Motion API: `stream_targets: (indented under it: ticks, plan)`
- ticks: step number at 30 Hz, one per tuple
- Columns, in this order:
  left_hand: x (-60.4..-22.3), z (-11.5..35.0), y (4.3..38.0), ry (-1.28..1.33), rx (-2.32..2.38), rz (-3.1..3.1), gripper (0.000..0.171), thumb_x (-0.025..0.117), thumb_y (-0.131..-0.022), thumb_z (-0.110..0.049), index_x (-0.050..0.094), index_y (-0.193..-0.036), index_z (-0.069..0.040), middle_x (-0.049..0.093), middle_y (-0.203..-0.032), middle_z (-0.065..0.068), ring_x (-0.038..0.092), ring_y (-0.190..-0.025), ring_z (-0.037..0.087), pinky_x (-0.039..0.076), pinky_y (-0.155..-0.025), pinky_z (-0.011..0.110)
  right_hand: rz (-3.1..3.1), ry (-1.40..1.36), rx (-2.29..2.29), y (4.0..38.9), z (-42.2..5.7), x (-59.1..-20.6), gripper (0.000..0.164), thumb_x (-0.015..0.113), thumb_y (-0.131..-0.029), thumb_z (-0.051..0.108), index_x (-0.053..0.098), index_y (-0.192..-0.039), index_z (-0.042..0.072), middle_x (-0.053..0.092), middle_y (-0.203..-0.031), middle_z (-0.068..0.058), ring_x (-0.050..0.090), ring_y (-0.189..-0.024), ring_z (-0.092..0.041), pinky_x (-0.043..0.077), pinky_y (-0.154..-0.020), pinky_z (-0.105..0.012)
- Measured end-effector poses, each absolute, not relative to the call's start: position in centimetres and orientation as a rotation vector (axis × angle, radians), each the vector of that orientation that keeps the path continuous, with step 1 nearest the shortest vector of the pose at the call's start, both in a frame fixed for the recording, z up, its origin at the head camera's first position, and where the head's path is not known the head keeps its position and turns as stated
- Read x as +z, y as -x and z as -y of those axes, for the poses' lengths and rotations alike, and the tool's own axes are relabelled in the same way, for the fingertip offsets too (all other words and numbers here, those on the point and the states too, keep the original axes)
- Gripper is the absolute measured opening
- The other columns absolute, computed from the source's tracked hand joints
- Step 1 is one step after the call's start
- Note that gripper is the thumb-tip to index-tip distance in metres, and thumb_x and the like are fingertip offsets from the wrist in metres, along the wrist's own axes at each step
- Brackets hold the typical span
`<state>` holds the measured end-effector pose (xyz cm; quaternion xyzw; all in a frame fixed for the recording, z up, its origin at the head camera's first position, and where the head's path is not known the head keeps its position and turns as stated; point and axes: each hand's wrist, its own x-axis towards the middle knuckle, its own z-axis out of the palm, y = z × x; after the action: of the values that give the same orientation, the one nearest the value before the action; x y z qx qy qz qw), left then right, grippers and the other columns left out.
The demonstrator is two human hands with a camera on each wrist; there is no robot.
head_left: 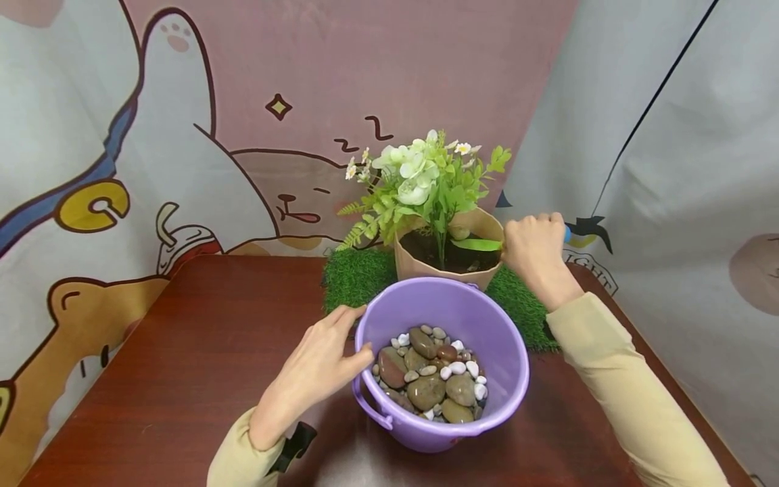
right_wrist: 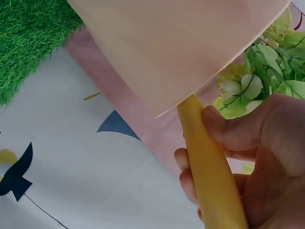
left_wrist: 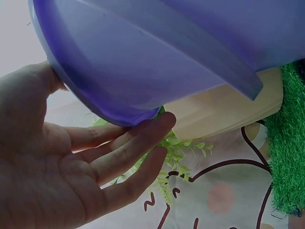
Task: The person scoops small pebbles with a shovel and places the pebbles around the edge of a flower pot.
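Observation:
A purple bucket (head_left: 435, 443) stands at the table's front. Inside lie brown stones (head_left: 426, 392) and small white pebbles (head_left: 458, 368). My left hand (head_left: 316, 355) holds its left rim, thumb over the edge and the other fingers spread along the outside (left_wrist: 128, 157). Behind the bucket is a beige flowerpot (head_left: 409, 267) with dark soil (head_left: 426, 251) and a plant with white flowers (head_left: 420, 176). My right hand (head_left: 538, 251) grips the yellow handle (right_wrist: 209, 176) of a small garden trowel, its green blade (head_left: 477, 245) lying over the soil inside the pot's right rim.
Green artificial turf (head_left: 359, 274) lies under and beside the pot. Around the back and sides of the brown table (head_left: 255, 318) hangs a printed cloth (head_left: 341, 61) with cartoon animals. The bucket's handle (head_left: 371, 412) hangs down at its left front.

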<state>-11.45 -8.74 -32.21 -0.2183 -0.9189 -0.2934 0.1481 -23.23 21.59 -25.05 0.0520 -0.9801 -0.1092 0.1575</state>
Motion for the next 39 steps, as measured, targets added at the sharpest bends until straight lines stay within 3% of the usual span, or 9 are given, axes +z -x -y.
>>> stream_targets:
  ticks: [6,12,18,25,33,39]
  plan:
    - [-32.3,8.7,11.5,0.627,-0.846,2.646,0.050,0.061,-0.074,-0.025,0.057,-0.120,-0.007,0.062,-0.099,-0.001,0.062,-0.082,0.015,0.049,-0.073,0.030,2.710,-0.130,-0.379,22.3,-21.2,-25.2,0.014,0.061,-0.076,0.014,0.061,-0.075,0.000,0.060,-0.073,-0.026,0.052,-0.075,-0.041,0.034,-0.076,-0.050]
    - [-32.3,8.7,11.5,0.620,-0.848,2.650,0.050,0.060,-0.074,-0.025,0.057,-0.121,-0.007,0.062,-0.099,-0.001,0.062,-0.083,0.016,0.049,-0.073,0.031,2.662,-0.070,-0.333,21.3,-21.7,-24.8,0.017,0.061,-0.076,0.011,0.056,-0.085,-0.002,0.056,-0.082,-0.029,0.047,-0.083,-0.043,0.031,-0.080,-0.053]
    - [-32.2,8.7,11.4,0.617,-0.853,2.656,0.050,0.061,-0.074,-0.025,0.057,-0.121,-0.007,0.062,-0.099,-0.001,0.062,-0.083,0.015,0.049,-0.073,0.030,2.569,-0.066,-0.192,20.1,-23.1,-25.0,0.018,0.060,-0.078,0.012,0.051,-0.084,-0.002,0.050,-0.079,-0.027,0.042,-0.081,-0.043,0.029,-0.078,-0.055]
    - [-32.2,8.6,11.5,0.616,-0.855,2.658,0.050,0.061,-0.075,-0.025,0.057,-0.121,-0.007,0.062,-0.099,-0.002,0.061,-0.082,0.014,0.049,-0.072,0.029,2.262,-0.212,-0.114,18.3,-24.4,-26.0,0.007,0.051,-0.076,0.004,0.049,-0.075,-0.002,0.048,-0.072,-0.025,0.042,-0.073,-0.043,0.029,-0.071,-0.054]
    - [-32.2,8.7,11.5,0.614,-0.847,2.658,0.049,0.061,-0.074,-0.025,0.058,-0.120,-0.007,0.062,-0.099,-0.002,0.060,-0.082,0.011,0.049,-0.072,0.029,2.085,-0.380,-0.143,16.6,-24.9,-26.3,0.024,0.042,-0.087,0.019,0.049,-0.077,-0.002,0.050,-0.075,-0.022,0.042,-0.072,-0.041,0.031,-0.069,-0.054]
    - [-32.2,8.7,11.5,0.616,-0.851,2.661,0.049,0.061,-0.074,-0.025,0.057,-0.120,-0.007,0.062,-0.099,-0.002,0.060,-0.082,0.011,0.049,-0.073,0.028,1.968,-0.490,-0.150,15.8,-24.6,-26.4,0.029,0.036,-0.091,0.019,0.053,-0.079,-0.001,0.055,-0.079,-0.020,0.045,-0.073,-0.040,0.033,-0.068,-0.055]
